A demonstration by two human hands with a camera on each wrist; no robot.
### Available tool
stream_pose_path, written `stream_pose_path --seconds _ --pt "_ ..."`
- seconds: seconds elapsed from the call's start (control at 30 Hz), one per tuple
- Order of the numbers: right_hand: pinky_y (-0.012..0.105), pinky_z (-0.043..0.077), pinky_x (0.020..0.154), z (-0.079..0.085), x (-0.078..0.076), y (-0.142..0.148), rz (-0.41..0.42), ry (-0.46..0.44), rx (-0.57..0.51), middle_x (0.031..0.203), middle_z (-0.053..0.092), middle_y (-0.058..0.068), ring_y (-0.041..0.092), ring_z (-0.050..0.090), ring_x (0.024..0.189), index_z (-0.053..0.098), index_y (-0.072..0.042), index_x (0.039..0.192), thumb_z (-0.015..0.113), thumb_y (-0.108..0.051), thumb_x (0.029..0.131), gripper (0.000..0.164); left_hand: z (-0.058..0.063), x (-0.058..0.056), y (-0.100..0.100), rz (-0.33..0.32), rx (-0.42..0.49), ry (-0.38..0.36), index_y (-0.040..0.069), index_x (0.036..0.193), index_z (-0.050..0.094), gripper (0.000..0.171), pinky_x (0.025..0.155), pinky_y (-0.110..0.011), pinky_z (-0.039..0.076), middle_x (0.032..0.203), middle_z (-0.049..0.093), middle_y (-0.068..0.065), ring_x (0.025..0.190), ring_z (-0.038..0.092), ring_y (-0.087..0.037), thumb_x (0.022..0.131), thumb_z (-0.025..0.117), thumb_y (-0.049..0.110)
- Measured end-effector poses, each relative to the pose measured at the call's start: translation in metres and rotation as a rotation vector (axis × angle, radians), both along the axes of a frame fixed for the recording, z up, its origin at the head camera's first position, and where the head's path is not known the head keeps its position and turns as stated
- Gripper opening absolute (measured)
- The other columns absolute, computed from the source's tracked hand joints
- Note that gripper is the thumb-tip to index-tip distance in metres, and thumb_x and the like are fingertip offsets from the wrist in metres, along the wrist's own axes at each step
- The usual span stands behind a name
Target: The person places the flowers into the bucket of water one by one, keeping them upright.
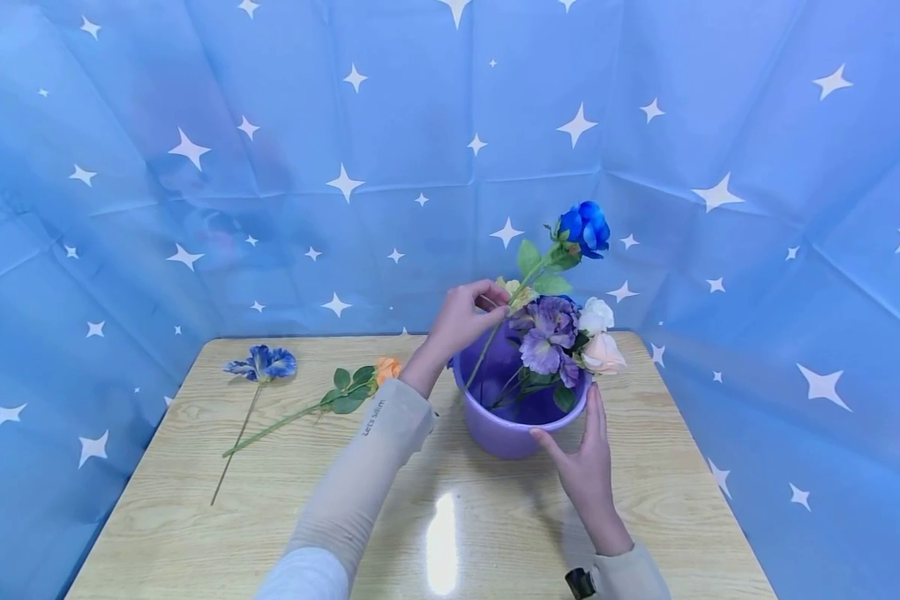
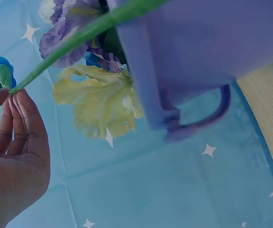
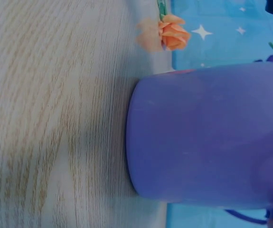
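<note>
My left hand [image 1: 468, 315] pinches the green stem of a blue rose [image 1: 585, 229] between thumb and fingertips. The bloom leans up and right, and the lower stem slants down into a purple bucket [image 1: 502, 437]. My right hand [image 1: 588, 471] touches the bucket's near right rim, thumb and fingers spread along its outside. Inside the bucket stand a purple iris [image 1: 547, 342], a pale pink rose [image 1: 602, 354], a white flower [image 1: 596, 317] and a yellow flower [image 2: 100, 102]. Another blue flower is mostly hidden behind the iris.
On the wooden table [image 1: 307, 500] to the left lie a blue iris [image 1: 261, 364] with a thin stem and an orange rose [image 1: 387, 370] with leaves. A blue star-patterned cloth [image 1: 390, 208] hangs behind and beside the table. The bucket's handle [image 2: 212, 116] sticks out from its side.
</note>
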State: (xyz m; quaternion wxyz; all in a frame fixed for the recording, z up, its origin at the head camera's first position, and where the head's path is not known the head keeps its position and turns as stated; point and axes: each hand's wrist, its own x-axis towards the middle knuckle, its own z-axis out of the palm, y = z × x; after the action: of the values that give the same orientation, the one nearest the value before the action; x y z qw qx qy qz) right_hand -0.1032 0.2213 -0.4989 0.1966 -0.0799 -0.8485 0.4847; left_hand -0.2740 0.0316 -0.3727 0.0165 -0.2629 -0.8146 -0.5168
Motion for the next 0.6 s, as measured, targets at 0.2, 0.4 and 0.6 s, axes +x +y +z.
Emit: stream_pose_path --seconds 0.2,0.4,0.6 --pt "0.055 0.018 0.125 -0.001 0.0 0.0 0.0 0.0 0.006 0.169 0.011 0.009 0.031 0.013 0.155 0.01 -0.014 0.161 0.086 -0.029 0.078 0.113 0.004 -0.003 0.005 0.021 0.093 -0.045 0.007 0.105 0.071 0.014 0.073 -0.022 0.058 0.102 0.074 -0.01 0.089 0.071 -0.023 0.093 0.068 0.014" --pt "0.055 0.018 0.125 0.0 0.0 0.0 0.0 0.002 0.007 0.169 0.011 0.008 0.031 0.013 0.156 0.011 -0.014 0.161 0.086 -0.029 0.078 0.113 0.008 -0.005 0.009 0.068 0.173 -0.062 0.005 0.104 0.072 0.014 0.068 -0.022 0.058 0.099 0.073 -0.013 0.086 0.07 -0.023 0.092 0.069 0.011" --pt "0.055 0.018 0.125 0.0 0.0 0.0 -0.001 0.007 0.004 0.168 0.011 0.009 0.031 0.014 0.155 0.011 -0.013 0.161 0.086 -0.028 0.078 0.113 0.01 -0.006 0.012 0.123 0.226 -0.037 0.004 0.102 0.072 0.012 0.065 -0.021 0.057 0.097 0.073 -0.014 0.08 0.069 -0.022 0.092 0.068 0.01"
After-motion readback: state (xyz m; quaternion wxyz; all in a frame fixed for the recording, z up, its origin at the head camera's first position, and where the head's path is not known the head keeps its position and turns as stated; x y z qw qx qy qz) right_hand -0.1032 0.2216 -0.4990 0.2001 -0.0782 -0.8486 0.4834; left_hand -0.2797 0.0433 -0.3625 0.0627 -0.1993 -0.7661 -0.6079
